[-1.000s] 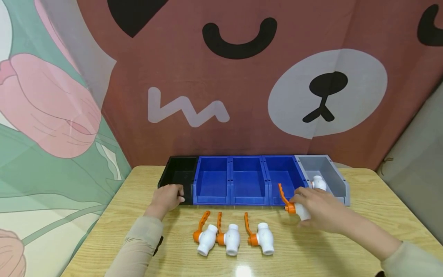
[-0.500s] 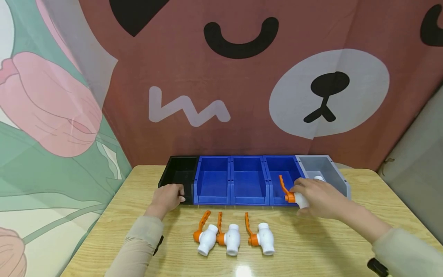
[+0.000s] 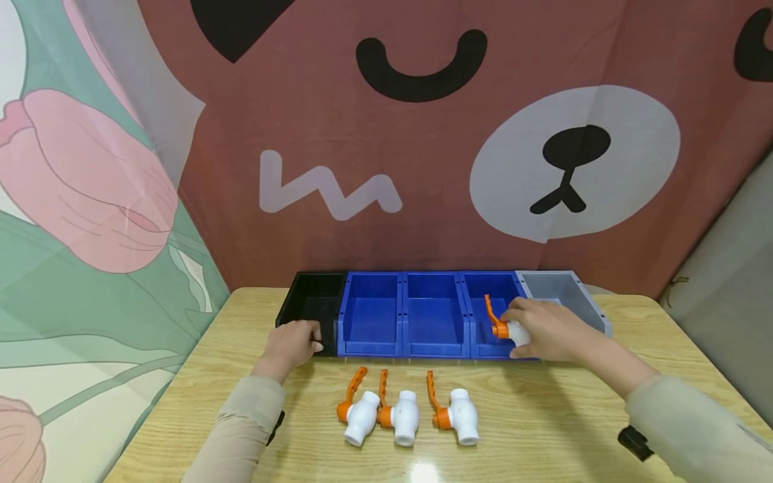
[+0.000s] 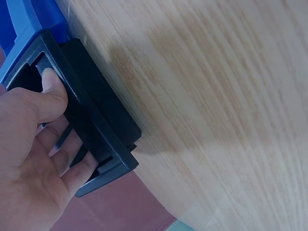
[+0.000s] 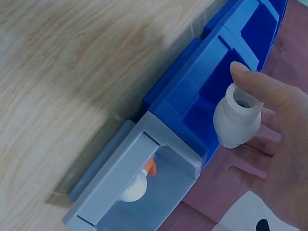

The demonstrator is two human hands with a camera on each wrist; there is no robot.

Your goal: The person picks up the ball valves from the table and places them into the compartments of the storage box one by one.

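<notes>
My right hand [image 3: 549, 330] holds a white ball valve [image 3: 517, 333] with an orange lever over the rightmost blue bin [image 3: 490, 287]. Thumb and fingers pinch the valve's white body [image 5: 236, 122] in the right wrist view, its open end facing the camera. The left hand [image 3: 294, 347] grips the front edge of the black bin [image 3: 315, 295]. Seen from the left wrist, the thumb lies over the black rim [image 4: 79, 98] and the other fingers reach inside.
Three more ball valves, a left one [image 3: 362, 419], a middle one [image 3: 404, 417] and a right one [image 3: 464, 416], lie on the wooden table [image 3: 531, 436]. Inside the grey bin [image 5: 175, 166] sits another valve [image 5: 134, 187]. Two further blue bins [image 3: 371, 302] adjoin the black one.
My right hand has moved up and slightly left with the ball valve, from in front of the bins to over the rightmost blue one. The left hand stays on the black bin.
</notes>
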